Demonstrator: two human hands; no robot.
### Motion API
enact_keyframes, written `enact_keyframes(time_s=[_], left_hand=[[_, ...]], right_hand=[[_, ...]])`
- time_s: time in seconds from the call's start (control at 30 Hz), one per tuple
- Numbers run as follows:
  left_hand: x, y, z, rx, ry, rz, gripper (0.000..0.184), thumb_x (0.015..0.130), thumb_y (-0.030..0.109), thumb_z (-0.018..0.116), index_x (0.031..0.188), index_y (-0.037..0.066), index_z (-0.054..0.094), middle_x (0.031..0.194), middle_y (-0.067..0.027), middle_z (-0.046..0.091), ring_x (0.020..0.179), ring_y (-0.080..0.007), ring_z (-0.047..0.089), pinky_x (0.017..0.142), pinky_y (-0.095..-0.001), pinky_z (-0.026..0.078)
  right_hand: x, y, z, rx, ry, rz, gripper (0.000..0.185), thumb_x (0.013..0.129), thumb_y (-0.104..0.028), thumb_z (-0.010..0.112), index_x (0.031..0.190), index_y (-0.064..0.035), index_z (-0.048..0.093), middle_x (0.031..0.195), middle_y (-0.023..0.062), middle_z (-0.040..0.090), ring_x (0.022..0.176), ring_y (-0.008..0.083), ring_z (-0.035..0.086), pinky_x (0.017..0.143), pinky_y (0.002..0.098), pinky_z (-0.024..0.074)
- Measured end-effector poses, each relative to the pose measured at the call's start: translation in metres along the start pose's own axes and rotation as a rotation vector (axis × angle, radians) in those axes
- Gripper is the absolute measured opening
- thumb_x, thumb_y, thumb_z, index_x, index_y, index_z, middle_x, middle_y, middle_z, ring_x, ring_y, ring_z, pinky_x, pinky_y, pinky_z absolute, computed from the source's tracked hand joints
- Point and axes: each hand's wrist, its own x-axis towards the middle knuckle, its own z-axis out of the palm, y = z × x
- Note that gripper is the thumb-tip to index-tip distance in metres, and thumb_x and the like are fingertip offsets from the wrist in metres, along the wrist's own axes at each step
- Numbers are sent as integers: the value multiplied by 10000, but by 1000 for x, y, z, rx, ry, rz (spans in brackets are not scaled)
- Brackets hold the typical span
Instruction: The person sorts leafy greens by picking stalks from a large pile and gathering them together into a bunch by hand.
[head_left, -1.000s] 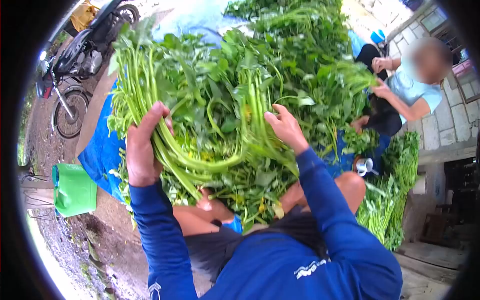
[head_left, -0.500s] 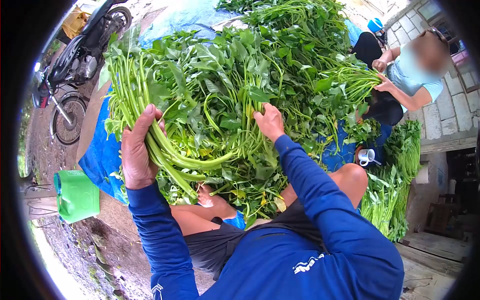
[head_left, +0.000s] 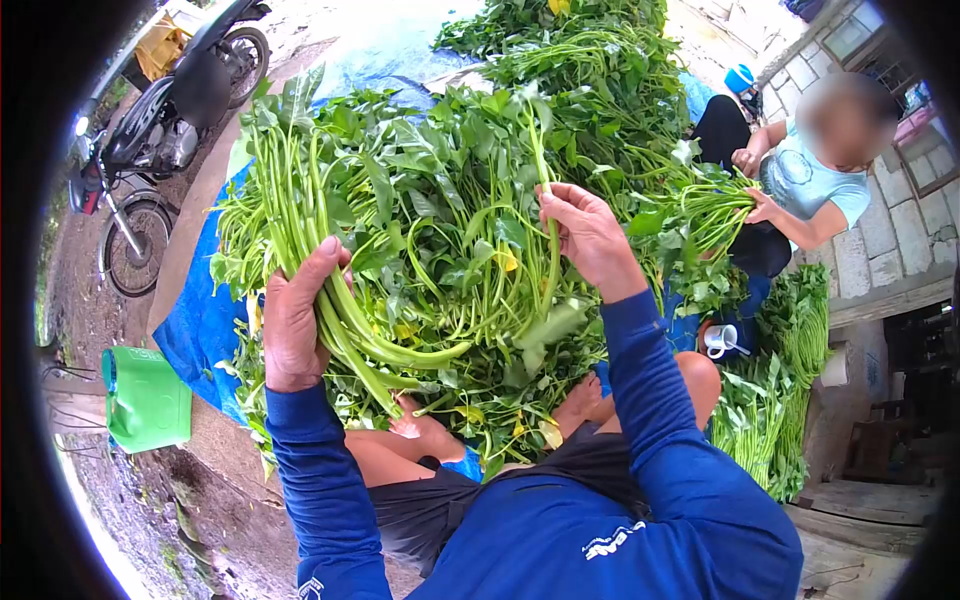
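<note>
Blue sheet (head_left: 195, 345) lying under a big leafy pile (head_left: 430, 180)

Far left, a motorbike (head_left: 140, 130) is standing, and a green tub (head_left: 150, 400) is sitting near the sheet's edge. Next, the left hand (head_left: 300, 315) is curling around a thick bunch of stems (head_left: 285, 205), holding it over the pile's left side. To its right, the right hand (head_left: 597, 238) is bending its fingers in, pinching one long stem (head_left: 543, 165) above the pile. Further right, a white cup (head_left: 716, 342) is resting near more green bundles (head_left: 755, 425). At the far right, another person (head_left: 822, 195) is sitting and holding a smaller bunch (head_left: 708, 208).
</note>
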Motion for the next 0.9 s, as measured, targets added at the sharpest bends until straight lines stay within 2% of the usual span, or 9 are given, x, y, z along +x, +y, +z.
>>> enact_keyframes(time_s=[0.13, 0.17, 0.23, 0.37, 0.63, 0.7, 0.77, 0.8, 0.9], left_hand=[[-5, 0, 11, 37, 8, 20, 249, 992, 301, 775, 1018, 58, 725, 792, -12, 698, 636, -82, 639, 570, -215, 513], [-7, 1, 13, 49, 28, 31, 251, 991, 300, 776, 1019, 56, 724, 793, -11, 699, 636, -83, 640, 574, -216, 515], [-11, 0, 11, 41, -45, -32, 250, 986, 285, 780, 1029, 45, 724, 844, -18, 717, 677, -87, 661, 603, -220, 528], [-9, -7, 7, 76, -99, -20, 250, 980, 274, 785, 1030, 37, 722, 879, -24, 731, 714, -90, 676, 619, -227, 537], [-14, -17, 13, 143, -114, -95, 270, 947, 234, 808, 1107, 35, 721, 939, -34, 750, 744, -109, 676, 659, -261, 549], [-19, -20, 27, 40, -78, 27, 237, 937, 236, 803, 1061, 44, 743, 920, -25, 737, 737, -112, 666, 657, -269, 538], [-15, -23, 14, 30, -201, -122, 308, 924, 237, 840, 1130, 28, 742, 971, -35, 753, 803, -118, 689, 729, -286, 567], [-26, -9, 24, 105, -182, -134, 307, 928, 245, 838, 1123, 27, 744, 972, -29, 751, 833, -115, 689, 743, -279, 564], [-20, -27, 27, 29, -161, -45, 292, 915, 237, 856, 1105, 43, 746, 966, -10, 739, 821, -107, 673, 759, -287, 562]], right_hand=[[-33, -26, 10, -216, 14, -92, 261, 1044, -162, 692, 1270, -32, 671, 990, -9, 687, 856, 77, 658, 725, 242, 537], [-41, -27, 19, -11, -25, -93, 251, 1067, -158, 655, 1278, -25, 674, 999, 5, 686, 878, 98, 665, 765, 247, 542], [-43, -27, 34, 173, 70, 10, 241, 1067, -212, 663, 1229, -36, 684, 915, -28, 675, 762, 59, 611, 651, 224, 491], [-22, 1, 12, 207, -52, -88, 253, 1054, -201, 681, 1244, -34, 676, 883, 5, 687, 741, 71, 639, 632, 238, 517], [-45, 3, 42, -52, 94, -176, 153, 959, -110, 737, 1091, -45, 695, 802, -42, 638, 614, 42, 536, 525, 209, 429], [-53, -4, 54, -63, 128, -166, 108, 927, -99, 745, 1000, -48, 684, 798, -55, 618, 613, 29, 507, 535, 220, 412], [-40, 12, 47, -95, 177, -148, 111, 926, -103, 750, 989, -54, 673, 803, -62, 613, 629, 25, 503, 558, 225, 419], [-36, 23, 37, -237, 165, -339, 114, 930, -114, 754, 985, -58, 672, 806, -65, 615, 646, 24, 508, 571, 221, 424], [-58, 7, 59, 0, 180, -265, 130, 951, -109, 756, 1055, -43, 713, 847, -52, 662, 674, 12, 538, 581, 213, 431]])
